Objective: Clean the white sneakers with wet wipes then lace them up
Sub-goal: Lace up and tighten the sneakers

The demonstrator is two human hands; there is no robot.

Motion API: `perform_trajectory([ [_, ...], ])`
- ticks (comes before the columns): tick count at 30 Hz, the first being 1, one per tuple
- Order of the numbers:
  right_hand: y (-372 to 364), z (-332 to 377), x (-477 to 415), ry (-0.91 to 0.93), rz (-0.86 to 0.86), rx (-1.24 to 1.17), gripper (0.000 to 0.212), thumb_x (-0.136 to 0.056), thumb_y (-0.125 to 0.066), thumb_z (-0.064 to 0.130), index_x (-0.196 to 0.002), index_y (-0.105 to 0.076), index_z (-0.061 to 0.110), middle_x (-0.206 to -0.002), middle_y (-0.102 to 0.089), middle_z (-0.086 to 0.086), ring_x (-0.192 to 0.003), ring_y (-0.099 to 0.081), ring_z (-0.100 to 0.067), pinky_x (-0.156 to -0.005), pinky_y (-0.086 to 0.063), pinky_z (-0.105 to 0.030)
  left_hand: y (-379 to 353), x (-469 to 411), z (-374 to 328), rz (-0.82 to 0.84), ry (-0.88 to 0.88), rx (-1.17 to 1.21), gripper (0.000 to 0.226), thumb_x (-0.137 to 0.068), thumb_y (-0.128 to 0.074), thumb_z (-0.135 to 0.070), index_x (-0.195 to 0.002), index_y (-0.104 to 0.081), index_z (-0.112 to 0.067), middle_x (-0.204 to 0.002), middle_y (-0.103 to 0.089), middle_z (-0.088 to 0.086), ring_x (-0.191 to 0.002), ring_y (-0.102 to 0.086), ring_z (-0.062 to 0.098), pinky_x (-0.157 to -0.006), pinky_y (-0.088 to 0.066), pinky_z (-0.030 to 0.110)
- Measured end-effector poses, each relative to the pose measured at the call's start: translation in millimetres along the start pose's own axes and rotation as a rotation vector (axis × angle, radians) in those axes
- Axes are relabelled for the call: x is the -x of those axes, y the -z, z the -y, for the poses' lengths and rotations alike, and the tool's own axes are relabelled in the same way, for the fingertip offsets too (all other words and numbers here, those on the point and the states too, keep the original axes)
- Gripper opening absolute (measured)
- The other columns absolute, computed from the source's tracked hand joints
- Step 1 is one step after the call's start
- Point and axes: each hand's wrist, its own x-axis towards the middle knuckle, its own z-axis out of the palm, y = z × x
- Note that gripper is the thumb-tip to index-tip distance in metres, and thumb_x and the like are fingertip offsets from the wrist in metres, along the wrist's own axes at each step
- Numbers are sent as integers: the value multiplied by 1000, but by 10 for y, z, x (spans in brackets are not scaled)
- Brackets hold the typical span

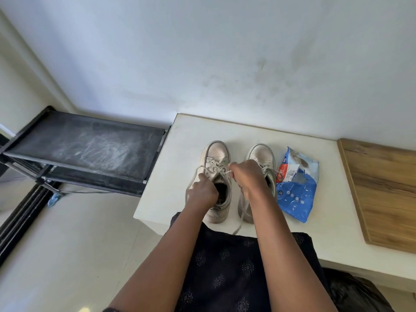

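Two white sneakers stand side by side on the white table (180, 199), toes pointing away from me. My left hand (202, 191) pinches a lace loop at the left side of the left sneaker (216, 154). My right hand (246, 176) pinches the other lace end (227, 172) over the same shoe's tongue. That hand and its forearm cover much of the right sneaker (262, 154), whose loose lace (242, 219) trails toward the table's near edge. A blue wet wipes pack (296, 194) lies just right of the shoes.
A wooden board (387, 192) lies on the table's right part. A black fabric shoe rack (85, 147) stands left of the table against the wall. Pale tiled floor (67, 244) is below left. My dark patterned clothing fills the bottom centre.
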Motion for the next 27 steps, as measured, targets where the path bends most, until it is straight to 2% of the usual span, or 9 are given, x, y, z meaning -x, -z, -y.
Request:
perform_trajectory([
  [5,19,257,66,65,-47,-139,18,-74,-51,0,-59,-42,6,-49,-31,-5,-44,-23,-17,-44,-21,-23,-48,9,-23,-27,30,-115,53,-92,-41,-5,-140,-18,-1,-141,-40,17,-133,-35,34,-103,-32,41],
  [9,34,248,150,59,37,-169,26,-82,-51,6,-58,-44,11,-48,-39,0,-43,-33,-14,-43,-28,-19,-51,19,-27,-35,-5,-154,54,-93,-38,-3,-142,-16,0,-145,-33,16,-135,-30,32,-104,-30,42],
  [12,53,165,196,61,-20,-292,22,-83,-53,12,-61,-49,13,-39,-43,7,-44,-37,-13,-45,-32,-22,-46,5,-25,-31,-18,-137,52,-93,-37,-4,-141,-20,-1,-143,-36,18,-132,-32,34,-103,-31,42],
  [15,3,-6,183,220,-148,-63,25,-85,-55,20,-63,-48,10,-52,-42,1,-51,-38,-19,-53,-29,-27,6,-71,89,-16,-28,-32,39,-92,-44,-20,-128,-41,-4,-130,-50,20,-120,-47,35,-96,-39,39],
  [17,-84,-125,228,240,-162,184,25,-88,-56,32,-89,-50,8,-71,-49,1,-66,-47,-19,-55,-32,-27,118,-98,209,-30,-52,1,37,-88,-54,-37,-106,-57,-5,-110,-61,16,-104,-58,33,-83,-46,37],
  [19,-200,-219,268,236,-135,330,45,-87,-59,39,-109,-43,3,-91,-53,-4,-82,-53,-22,-63,-42,-28,266,-117,294,-128,-104,70,40,-86,-60,-45,-93,-65,-5,-92,-66,12,-91,-60,28,-74,-45,32],
  [22,-401,-284,265,203,-104,467,75,-78,-64,52,-125,-35,0,-122,-43,-17,-111,-48,-33,-91,-40,-36,411,-208,300,-303,-250,94,26,-92,-58,-33,-110,-66,-15,-109,-65,6,-104,-58,23,-84,-41,27],
  [25,-546,-319,232,183,-142,517,83,-73,-65,57,-126,-34,1,-125,-37,-16,-114,-44,-32,-94,-38,-36,411,-335,251,-183,-412,18,26,-90,-61,-24,-115,-66,-16,-124,-55,3,-116,-51,18,-91,-28,18],
  [27,-605,-343,211,203,-207,547,81,-73,-63,58,-124,-36,2,-123,-37,-14,-113,-42,-31,-93,-38,-36,396,-381,234,-173,-450,-48,19,-91,-59,-23,-103,-68,-12,-121,-57,2,-115,-50,17,-103,-19,27],
])
